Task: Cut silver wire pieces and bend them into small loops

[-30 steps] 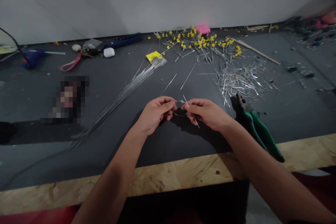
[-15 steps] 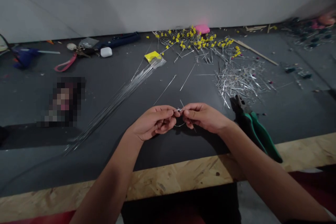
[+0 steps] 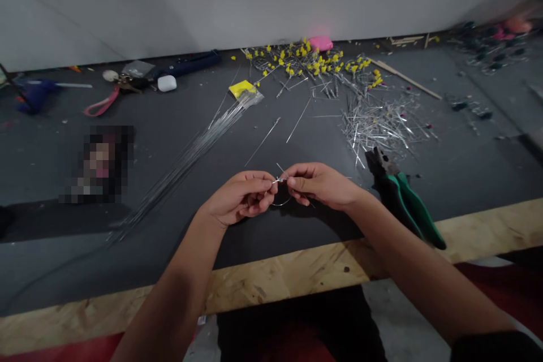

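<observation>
Both of my hands pinch one thin silvery wire [image 3: 280, 204], which bends in a loop below the fingertips. My left hand [image 3: 248, 195] is closed on its left side, thumb against forefinger. From the right, my right hand [image 3: 318, 184] is closed on the twisted part of the wire, and a straight end sticks up past its fingertips. The fingers partly hide the twist. Green-handled pliers [image 3: 403, 198] lie just right of my right hand. Two loose wire pieces [image 3: 263, 141] rest on the dark tabletop beyond the hands.
A long bundle of straight wires [image 3: 182, 167] lies to the left. Yellow-tipped wire pieces [image 3: 314, 62] and a heap of short wires [image 3: 377, 124] lie at the back and right. Keys [image 3: 131, 83], a white case [image 3: 167, 83] and a wooden stick [image 3: 407, 79] are also there.
The view has shifted slightly, so everything sits a little further left. The right fingers have turned the wire a little; its upper end now leans more to the left.
</observation>
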`<state>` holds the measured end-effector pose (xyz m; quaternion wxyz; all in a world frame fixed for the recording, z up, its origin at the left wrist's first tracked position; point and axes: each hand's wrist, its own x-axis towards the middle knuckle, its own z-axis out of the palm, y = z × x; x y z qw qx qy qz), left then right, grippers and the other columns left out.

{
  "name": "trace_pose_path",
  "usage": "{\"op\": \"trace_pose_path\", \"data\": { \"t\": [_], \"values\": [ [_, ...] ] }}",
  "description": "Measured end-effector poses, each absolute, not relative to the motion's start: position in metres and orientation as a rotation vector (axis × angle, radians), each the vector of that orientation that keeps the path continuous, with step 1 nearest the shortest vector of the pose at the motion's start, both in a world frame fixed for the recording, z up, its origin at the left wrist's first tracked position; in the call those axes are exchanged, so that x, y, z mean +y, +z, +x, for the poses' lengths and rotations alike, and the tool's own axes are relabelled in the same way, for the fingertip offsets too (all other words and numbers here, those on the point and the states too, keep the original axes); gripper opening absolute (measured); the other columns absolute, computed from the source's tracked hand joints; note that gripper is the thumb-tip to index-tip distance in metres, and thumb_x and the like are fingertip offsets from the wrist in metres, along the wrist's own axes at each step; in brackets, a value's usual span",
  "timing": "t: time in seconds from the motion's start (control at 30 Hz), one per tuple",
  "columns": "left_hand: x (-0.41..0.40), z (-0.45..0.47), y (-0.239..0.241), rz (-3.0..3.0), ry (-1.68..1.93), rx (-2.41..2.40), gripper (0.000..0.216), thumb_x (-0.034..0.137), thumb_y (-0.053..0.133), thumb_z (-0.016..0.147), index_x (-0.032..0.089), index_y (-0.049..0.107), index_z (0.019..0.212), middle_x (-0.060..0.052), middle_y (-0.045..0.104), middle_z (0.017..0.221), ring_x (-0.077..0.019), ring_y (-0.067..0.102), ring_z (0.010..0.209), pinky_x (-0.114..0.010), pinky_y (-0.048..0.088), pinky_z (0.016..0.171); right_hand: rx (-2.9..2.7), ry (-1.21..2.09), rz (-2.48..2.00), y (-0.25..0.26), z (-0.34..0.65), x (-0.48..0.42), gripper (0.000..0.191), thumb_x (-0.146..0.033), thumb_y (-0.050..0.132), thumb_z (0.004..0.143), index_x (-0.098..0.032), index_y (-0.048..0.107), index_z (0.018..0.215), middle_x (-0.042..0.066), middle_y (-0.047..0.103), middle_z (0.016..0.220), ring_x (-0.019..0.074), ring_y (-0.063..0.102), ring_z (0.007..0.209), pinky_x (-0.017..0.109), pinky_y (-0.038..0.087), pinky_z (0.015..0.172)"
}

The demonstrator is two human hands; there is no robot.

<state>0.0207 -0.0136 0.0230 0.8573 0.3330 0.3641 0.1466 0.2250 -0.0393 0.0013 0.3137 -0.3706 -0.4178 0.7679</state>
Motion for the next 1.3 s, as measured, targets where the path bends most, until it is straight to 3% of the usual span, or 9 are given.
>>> {"op": "trace_pose_path", "data": {
  "t": [0.27,0.43,0.7,1.3],
  "values": [
    [-0.015,0.018,0.021,0.697,0.318,0.721,0.013,0.027,0.064,0.075,0.014,0.062,0.073,0.002,0.054,0.049,-0.0037,0.04,0.032,-0.011,0.021,0.026,-0.948,2.04,-1.036,0.011,0.226,-0.042,0.018,-0.033,0.067,0.078,-0.017,0.062,0.084,-0.003,0.055,0.066,0.0054,0.046,0.053,0.019,0.03,0.046],
    [-0.015,0.019,0.021,0.683,0.29,0.722,0.012,0.027,0.063,0.076,0.015,0.063,0.074,0.002,0.054,0.048,-0.0045,0.04,0.032,-0.011,0.024,0.025,-0.917,2.096,-1.084,0.018,0.225,-0.046,0.022,-0.037,0.064,0.08,-0.016,0.059,0.076,-0.005,0.045,0.061,0.0036,0.038,0.05,0.019,0.029,0.047],
    [-0.017,0.023,0.022,0.723,0.219,0.726,0.012,0.026,0.061,0.075,0.015,0.063,0.073,0.002,0.054,0.046,-0.0055,0.04,0.03,-0.012,0.026,0.024,-0.983,2.163,-1.07,0.017,0.222,-0.048,0.022,-0.036,0.065,0.078,-0.016,0.06,0.072,-0.006,0.042,0.055,0.0045,0.034,0.05,0.019,0.025,0.047],
    [-0.017,0.024,0.01,0.655,0.199,0.583,0.017,0.024,0.057,0.078,0.013,0.061,0.066,0.007,0.035,0.038,-0.0035,0.03,0.029,-0.012,0.025,0.029,-0.879,2.276,-0.925,0.01,0.224,-0.048,0.014,-0.027,0.069,0.074,-0.014,0.065,0.072,-0.003,0.049,0.059,0.0046,0.038,0.051,0.018,0.029,0.048]
  ]
}}
